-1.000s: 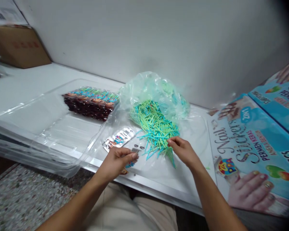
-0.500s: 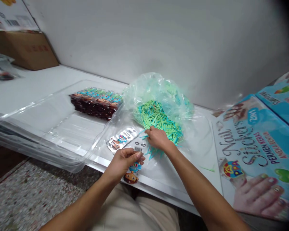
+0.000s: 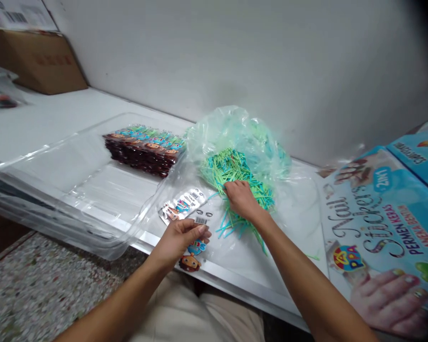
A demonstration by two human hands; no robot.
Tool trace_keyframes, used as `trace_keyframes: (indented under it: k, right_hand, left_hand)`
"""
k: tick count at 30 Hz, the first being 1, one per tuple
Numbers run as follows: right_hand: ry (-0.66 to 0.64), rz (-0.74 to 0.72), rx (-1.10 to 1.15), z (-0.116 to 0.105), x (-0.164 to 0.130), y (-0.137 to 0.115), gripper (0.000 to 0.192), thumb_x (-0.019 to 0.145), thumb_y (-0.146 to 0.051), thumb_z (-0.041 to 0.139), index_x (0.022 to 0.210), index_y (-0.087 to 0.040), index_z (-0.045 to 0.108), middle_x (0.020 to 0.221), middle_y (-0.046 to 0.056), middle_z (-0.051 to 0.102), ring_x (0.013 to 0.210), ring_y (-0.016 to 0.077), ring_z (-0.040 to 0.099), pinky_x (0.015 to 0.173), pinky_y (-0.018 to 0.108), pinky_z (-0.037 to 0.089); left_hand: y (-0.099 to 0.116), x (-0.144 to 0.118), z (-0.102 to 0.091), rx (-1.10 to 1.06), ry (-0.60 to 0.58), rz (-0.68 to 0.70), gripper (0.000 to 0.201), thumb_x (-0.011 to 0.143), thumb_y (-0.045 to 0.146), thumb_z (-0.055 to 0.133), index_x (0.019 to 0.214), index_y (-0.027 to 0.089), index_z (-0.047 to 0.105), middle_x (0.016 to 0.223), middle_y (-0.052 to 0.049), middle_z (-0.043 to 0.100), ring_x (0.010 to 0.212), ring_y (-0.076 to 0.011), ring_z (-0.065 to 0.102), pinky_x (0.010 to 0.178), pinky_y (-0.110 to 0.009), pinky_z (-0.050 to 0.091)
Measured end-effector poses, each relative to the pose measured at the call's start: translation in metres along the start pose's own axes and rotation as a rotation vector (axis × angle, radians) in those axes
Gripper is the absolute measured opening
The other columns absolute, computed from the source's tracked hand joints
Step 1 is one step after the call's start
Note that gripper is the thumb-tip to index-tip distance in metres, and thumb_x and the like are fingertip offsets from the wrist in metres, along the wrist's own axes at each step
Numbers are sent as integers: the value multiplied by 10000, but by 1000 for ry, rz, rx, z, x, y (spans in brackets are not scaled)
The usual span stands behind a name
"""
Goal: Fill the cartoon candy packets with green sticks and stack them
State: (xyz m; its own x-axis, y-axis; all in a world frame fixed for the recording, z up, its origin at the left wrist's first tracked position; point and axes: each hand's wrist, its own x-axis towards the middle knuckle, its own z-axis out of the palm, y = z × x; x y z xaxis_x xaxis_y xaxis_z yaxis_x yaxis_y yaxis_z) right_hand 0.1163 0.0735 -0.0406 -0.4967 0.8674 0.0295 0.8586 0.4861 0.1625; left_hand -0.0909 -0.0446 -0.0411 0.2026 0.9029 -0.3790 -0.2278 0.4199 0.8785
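Note:
My left hand (image 3: pixel 183 240) pinches a printed sachet (image 3: pixel 190 262) with a cartoon face and a barcode, over the table's front edge. My right hand (image 3: pixel 243 198) is at the near side of a heap of thin green and blue plastic sticks (image 3: pixel 224 164). Its thumb and fingers are closed on a thin blue stick at the fingertips. The heap spills from a clear plastic bag (image 3: pixel 221 123). Another sachet (image 3: pixel 181 205), silvery with the same print, lies flat between the left hand and the tray.
A clear plastic tray (image 3: pixel 67 142) at left holds a stack of sachets (image 3: pixel 142 149). Blue printed boxes (image 3: pixel 381 218) stand at right. A cardboard box (image 3: pixel 39 61) and a clear container (image 3: pixel 0 85) are at the far left. A wall rises behind the table.
My right hand has moved slightly right and up, over the sticks. The left hand still holds the sachet, a little lower left. The view has shifted slightly.

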Motion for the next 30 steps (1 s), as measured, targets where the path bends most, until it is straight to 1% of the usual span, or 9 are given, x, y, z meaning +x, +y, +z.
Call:
trace_keyframes:
  k: [3,7,13,16,18,22,25,27,30]
  right_hand:
    - [-30,-59,-8,9,19,-8,259,944,-124,331,1065,-126,560,1034,149,618,995,260,475,885,384,258]
    - [-74,-150,-5,19,34,-17,253,927,-131,372,1079,-136,574,1055,150,620,1010,264,468,853,370,275]
    - [-97,-172,31,27,33,-19,212,891,-111,418,987,-103,607,1035,179,631,1031,271,476,883,390,275]
    - [-64,-122,90,26,20,-12,188,875,-92,422,948,-111,593,989,167,640,1003,259,501,909,389,280]
    - [-22,-55,148,23,7,-4,176,904,-141,395,929,-128,568,951,146,641,961,252,520,894,385,310]
    - [78,106,281,11,-22,18,296,985,-264,197,983,-165,476,970,105,632,857,200,561,777,324,405]
    - [173,215,519,4,-43,26,321,992,-298,101,1029,-196,403,985,75,632,775,163,593,701,284,435]
    - [91,194,534,3,-55,23,302,986,-288,105,1043,-195,386,911,64,635,719,165,602,648,272,429]
    - [-174,16,266,5,-69,9,239,950,-220,218,1061,-172,424,851,77,635,682,193,604,592,277,391]
  left_hand:
    - [2,-1,-1,11,14,2,353,617,433,782,752,113,719,793,-91,746,704,-175,664,719,-282,486]
    - [1,-1,-6,18,53,3,331,631,413,777,748,108,725,775,-87,744,682,-158,655,713,-268,481]
    - [1,-1,-7,4,38,-3,320,626,400,785,746,109,726,772,-77,744,684,-141,650,716,-249,476]
    - [3,-2,-8,1,42,3,333,614,407,791,750,110,728,768,-78,744,683,-147,652,723,-258,479]
    - [3,-2,-10,3,51,2,337,613,409,791,757,111,728,762,-78,744,680,-152,653,726,-268,482]
    - [0,0,-12,14,55,4,338,617,414,785,758,112,728,754,-80,743,679,-158,656,720,-273,483]
    - [-1,1,-10,27,46,7,334,616,419,782,749,118,726,764,-82,744,689,-166,661,733,-286,486]
    - [-1,2,-8,51,34,14,328,625,422,774,747,122,724,773,-84,745,703,-173,663,740,-291,485]
    - [0,2,-4,75,21,22,324,632,426,766,744,124,726,781,-85,745,709,-172,661,739,-285,480]
